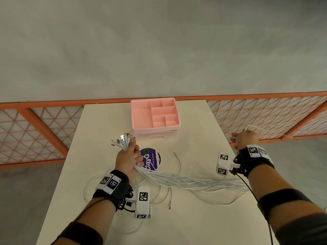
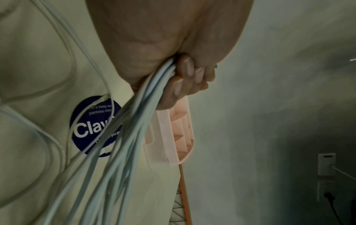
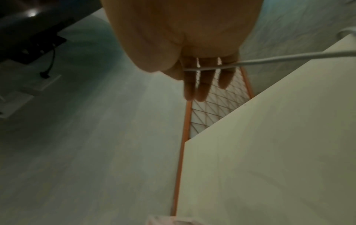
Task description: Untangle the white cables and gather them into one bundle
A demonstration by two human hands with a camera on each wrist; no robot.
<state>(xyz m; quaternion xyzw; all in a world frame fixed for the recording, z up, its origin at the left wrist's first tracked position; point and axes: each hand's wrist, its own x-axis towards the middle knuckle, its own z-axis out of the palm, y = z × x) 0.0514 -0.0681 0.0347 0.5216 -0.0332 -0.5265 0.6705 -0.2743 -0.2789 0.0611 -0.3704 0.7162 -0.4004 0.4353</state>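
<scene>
A person is standing at a pale table [image 1: 194, 131], working with both hands above it. The left hand [image 1: 127, 160] is curling its fingers [image 2: 185, 85] tightly around a thick sheaf of white cables [image 1: 185, 181], gripping just below the plugs [image 1: 122, 140], which are fanning out above the fist; holding them there is likely keeping all the plug ends level in one bundle. From the fist the cables are trailing down and to the right across the tabletop toward the right hand [image 1: 246, 138], which is raised out past the table's right edge. The right wrist view shows that hand's fingers [image 3: 202, 85] straight and slightly spread, with a cable [image 3: 289, 58] running across them near the palm; whether the thumb is pinching it cannot be told. This looks like combing along the length so that snags slide free. A few loose cables [image 1: 178, 165] are lying apart from the bundle on the table, not yet gathered. A round purple sticker [image 1: 152, 159] is sitting just beside the left hand, and a pink divided tray [image 1: 155, 129] is resting at the far end.
</scene>
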